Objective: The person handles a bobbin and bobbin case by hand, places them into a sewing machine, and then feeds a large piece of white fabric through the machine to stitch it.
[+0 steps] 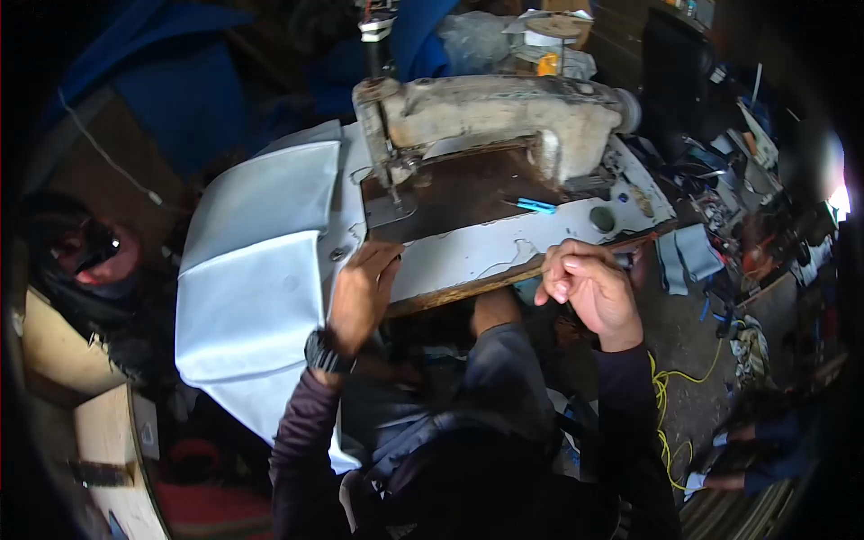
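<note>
L hand (363, 286) is at the worktop's (450, 259) front edge, fingers curled, right beside the pale grey sheet (256, 292) spread at the L end & drooping off the front. R hand (589, 286) is up near the edge too, fingers bent in. Can't tell if either's gripping smth tiny tbh. Sewing machine (490, 112) stands behind, w/ blue snips (535, 206) lying in front.

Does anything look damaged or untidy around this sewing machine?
Yes: the white tabletop looks worn, its front edge ragged with brown showing. The sewing machine looks patchy, and a yellow cable lies looped on the floor.
</note>
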